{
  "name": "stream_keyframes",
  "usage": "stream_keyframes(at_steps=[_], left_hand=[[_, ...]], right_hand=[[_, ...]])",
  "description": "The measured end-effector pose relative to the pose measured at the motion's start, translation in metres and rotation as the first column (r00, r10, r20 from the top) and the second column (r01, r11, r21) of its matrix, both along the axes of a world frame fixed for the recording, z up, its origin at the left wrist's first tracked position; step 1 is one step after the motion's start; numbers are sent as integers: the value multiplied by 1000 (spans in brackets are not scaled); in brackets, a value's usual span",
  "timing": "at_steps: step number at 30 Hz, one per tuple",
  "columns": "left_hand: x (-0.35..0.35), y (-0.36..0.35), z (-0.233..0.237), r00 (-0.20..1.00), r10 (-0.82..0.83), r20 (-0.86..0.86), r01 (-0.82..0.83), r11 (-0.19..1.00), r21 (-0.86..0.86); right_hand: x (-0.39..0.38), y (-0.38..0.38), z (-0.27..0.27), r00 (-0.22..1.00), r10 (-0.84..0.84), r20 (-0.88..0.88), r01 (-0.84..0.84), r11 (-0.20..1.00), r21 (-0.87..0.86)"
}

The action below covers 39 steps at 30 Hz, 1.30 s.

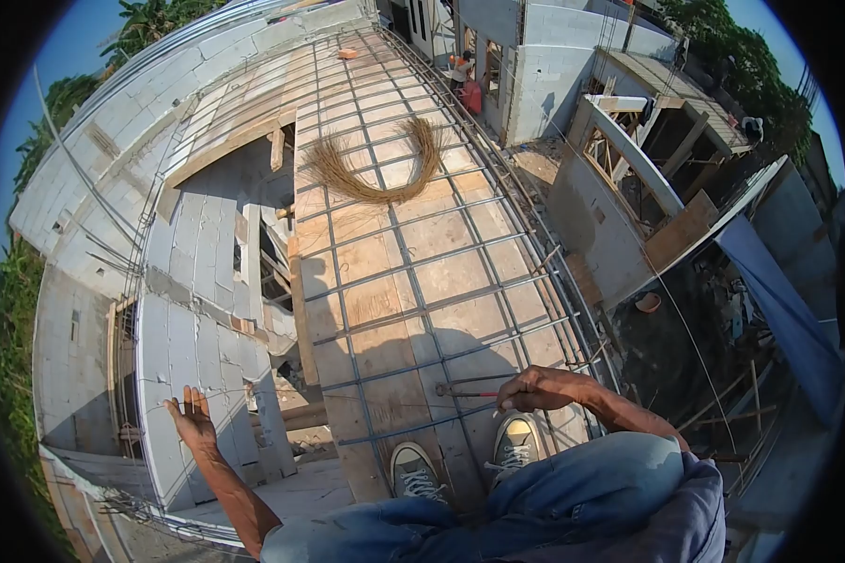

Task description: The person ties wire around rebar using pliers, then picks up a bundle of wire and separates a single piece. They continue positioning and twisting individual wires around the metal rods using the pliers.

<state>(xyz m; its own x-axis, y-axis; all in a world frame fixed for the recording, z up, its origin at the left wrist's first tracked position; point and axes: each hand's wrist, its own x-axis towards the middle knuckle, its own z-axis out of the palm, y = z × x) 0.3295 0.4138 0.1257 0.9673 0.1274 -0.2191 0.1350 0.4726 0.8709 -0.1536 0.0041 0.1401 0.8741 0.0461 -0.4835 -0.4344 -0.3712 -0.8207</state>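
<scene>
My left hand (193, 420) is stretched out at the lower left with its fingers apart and nothing in it, over the grey block wall. At the lower right, my right hand (535, 388) is closed around a tool with red handles (474, 393), whose metal end points left over the rebar grid. The steel rebar grid (422, 308) lies across plywood boards (371, 314). A curved bundle of thin tie wire (385, 194) rests on the grid farther up. Both of my shoes stand at the near end of the boards.
An opening (286, 253) drops away left of the boards. Long bars run along the right edge, with a drop beyond. An orange brick (347, 53) lies at the far end. Another person (461, 71) is near the far building. A blue tarp (779, 314) hangs at right.
</scene>
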Motion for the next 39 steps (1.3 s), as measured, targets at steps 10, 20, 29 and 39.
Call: stream_keyframes(at_steps=[10,20,29,39], left_hand=[[47,-25,-54,953,-267,142,298,909,-290],[24,-24,-44,966,-254,-43,233,934,-272],[18,-20,-46,971,-236,-46,211,929,-304],[17,-30,-45,967,-252,-40,232,935,-269]], right_hand=[[24,30,-17,986,-27,165,37,998,-55],[19,28,-32,991,-115,68,119,991,-59],[17,31,-48,971,-71,229,95,991,-93],[11,33,-58,979,-56,196,75,993,-90]])
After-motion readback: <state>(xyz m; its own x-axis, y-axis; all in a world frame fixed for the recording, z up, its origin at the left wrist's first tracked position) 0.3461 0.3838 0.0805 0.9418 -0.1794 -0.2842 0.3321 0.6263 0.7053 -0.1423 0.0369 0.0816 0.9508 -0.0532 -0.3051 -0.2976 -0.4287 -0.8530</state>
